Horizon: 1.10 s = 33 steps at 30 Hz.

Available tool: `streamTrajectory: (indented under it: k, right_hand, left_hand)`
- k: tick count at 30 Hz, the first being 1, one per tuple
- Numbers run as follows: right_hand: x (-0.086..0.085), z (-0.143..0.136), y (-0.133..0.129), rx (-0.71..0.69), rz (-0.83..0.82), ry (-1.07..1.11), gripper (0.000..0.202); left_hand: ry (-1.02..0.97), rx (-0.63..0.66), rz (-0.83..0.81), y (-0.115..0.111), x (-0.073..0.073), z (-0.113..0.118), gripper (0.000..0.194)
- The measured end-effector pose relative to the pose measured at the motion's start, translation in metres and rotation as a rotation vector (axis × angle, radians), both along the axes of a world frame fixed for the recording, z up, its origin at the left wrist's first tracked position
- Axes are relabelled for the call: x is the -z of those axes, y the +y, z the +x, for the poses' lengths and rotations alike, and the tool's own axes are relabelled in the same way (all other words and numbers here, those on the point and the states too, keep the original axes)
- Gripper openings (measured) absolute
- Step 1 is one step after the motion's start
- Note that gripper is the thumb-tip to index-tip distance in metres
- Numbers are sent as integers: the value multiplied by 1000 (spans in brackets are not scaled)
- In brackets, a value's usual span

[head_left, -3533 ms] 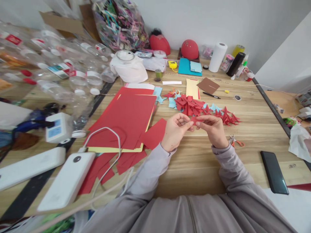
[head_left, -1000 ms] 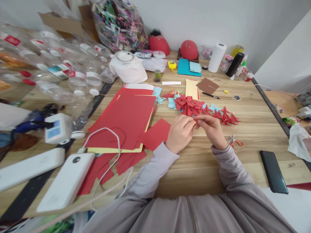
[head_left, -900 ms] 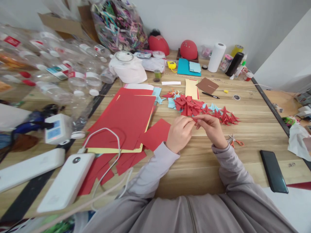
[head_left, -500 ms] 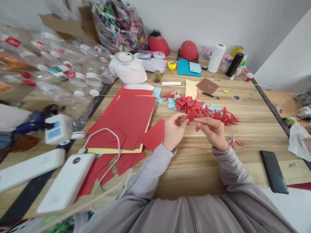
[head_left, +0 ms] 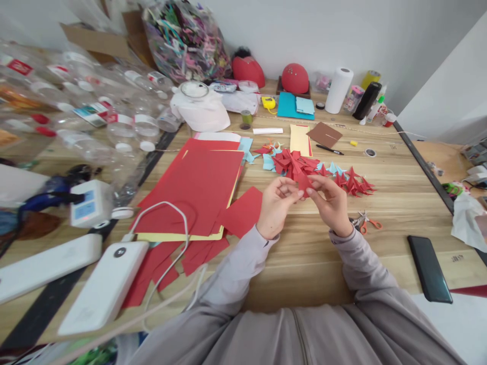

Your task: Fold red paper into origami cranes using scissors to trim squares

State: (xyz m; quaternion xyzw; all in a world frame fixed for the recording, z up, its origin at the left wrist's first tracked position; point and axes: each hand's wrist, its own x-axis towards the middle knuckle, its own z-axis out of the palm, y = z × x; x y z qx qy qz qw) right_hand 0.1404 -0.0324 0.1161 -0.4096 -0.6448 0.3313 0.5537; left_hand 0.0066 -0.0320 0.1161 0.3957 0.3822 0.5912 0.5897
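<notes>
Nearest you, on the table (head_left: 304,266), the white power bank (head_left: 104,289) and the black phone (head_left: 429,268) lie where they were, as do the red paper strips (head_left: 146,276) by the cable (head_left: 178,256). A little farther, the scissors (head_left: 367,222) lie untouched beyond your right sleeve (head_left: 365,261).

The change is at your hands. Half a second ago your left hand (head_left: 274,208) held the small red paper piece (head_left: 303,182) with a long point showing, and your right hand (head_left: 332,204) had its fingers reaching to the edge. Now both hands have a narrow pinch on it, one from each side, and it turns a broader face up between the thumbs. I judge that this steadies the piece for handling its folds; the folds themselves are too small to read.

The piece is in front of the pile of red folded shapes (head_left: 294,162); whether it touches them I cannot tell. Farther back, the pen (head_left: 329,149) and brown sheet (head_left: 324,134) have not moved.
</notes>
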Motion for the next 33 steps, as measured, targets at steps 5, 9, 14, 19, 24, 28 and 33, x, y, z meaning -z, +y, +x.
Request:
streamTrajectory:
  k: [5,9,14,19,24,28,33]
  right_hand:
    - [-2,7,4,21,-99,85,19]
    - [-5,13,6,21,-147,113,16]
    - [-6,15,7,-125,-205,120,13]
    - [-8,15,6,-161,-221,113,14]
    - [-14,15,3,-235,-222,120,21]
    - [-13,16,4,-309,-168,61,20]
    - [-8,17,8,-249,-96,-6,11]
  left_hand:
    - [57,78,106,0,-2,-7,38]
    - [103,177,171,0,-8,-16,38]
    - [140,275,152,-1,-12,-18,27]
    - [122,265,37,-1,-8,-15,22]
    - [71,172,-27,1,-9,-15,21]
    - [46,159,-53,2,-11,-17,23]
    - [93,189,-50,2,-12,-17,25]
